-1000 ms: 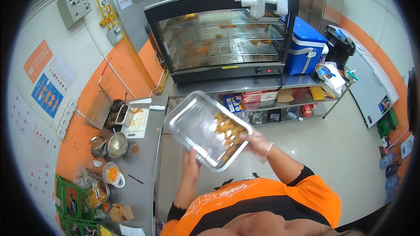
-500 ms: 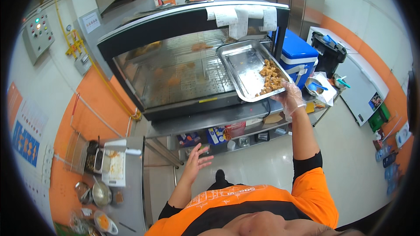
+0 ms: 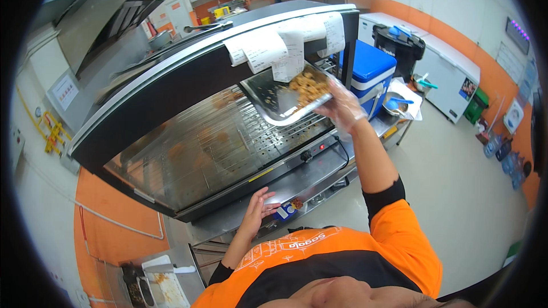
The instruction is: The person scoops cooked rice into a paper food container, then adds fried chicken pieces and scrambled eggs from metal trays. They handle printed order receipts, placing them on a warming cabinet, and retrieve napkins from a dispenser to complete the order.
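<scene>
In a clear plastic glove, my right hand (image 3: 345,105) grips the near right edge of a metal tray (image 3: 267,96). Small browned fried pieces (image 3: 308,86) lie heaped at the tray's right end, with crumbs elsewhere on it. The tray's far part reaches into the opening of a glass-fronted warming cabinet (image 3: 188,157), above its wire racks. Further fried pieces show dimly behind the glass. Bare and holding nothing, my left hand (image 3: 260,210) hovers with fingers apart in front of the counter edge.
Paper slips (image 3: 265,51) hang from the cabinet's top, over the tray. Tongs (image 3: 208,26) lie up there. Right of the cabinet stand a blue cooler (image 3: 371,63), a metal bowl (image 3: 394,108) and a black bin (image 3: 399,51). A cutting board (image 3: 165,288) is at lower left.
My right hand has carried the tray forward and left, partly into the cabinet under the paper slips. My view has shifted nearer the cabinet. The left hand remains open.
</scene>
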The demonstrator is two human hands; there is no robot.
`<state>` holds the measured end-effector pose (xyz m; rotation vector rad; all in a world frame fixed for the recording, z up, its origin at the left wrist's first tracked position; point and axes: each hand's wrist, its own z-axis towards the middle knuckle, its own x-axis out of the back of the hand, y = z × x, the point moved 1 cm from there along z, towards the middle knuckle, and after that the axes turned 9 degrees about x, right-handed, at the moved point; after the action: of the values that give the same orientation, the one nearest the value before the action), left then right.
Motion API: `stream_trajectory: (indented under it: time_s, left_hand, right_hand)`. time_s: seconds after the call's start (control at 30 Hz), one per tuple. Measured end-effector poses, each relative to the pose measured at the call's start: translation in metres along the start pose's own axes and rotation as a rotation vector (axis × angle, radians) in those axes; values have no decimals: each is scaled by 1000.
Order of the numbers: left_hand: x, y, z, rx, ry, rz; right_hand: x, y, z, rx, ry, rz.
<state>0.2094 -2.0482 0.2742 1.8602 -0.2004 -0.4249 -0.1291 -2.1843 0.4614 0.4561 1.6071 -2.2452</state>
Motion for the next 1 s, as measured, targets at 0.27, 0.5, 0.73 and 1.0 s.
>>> stream_trajectory:
  time_s: [0.27,0.5,0.73,1.0]
  left_hand:
    - [7,-7,14,45,-9,1]
    - [49,-37,-29,42,213,-17]
    - [13,-96,-71,36,541,-175]
    - [-119,-184,-203,182,1107,-375]
  right_hand:
    - [-39,62,62,58,-44,112]
    - [-77,107,62,292,91,-18]
    - [-65,137,92,-85,-340,371]
    - [-83,123,51,364,-426,-653]
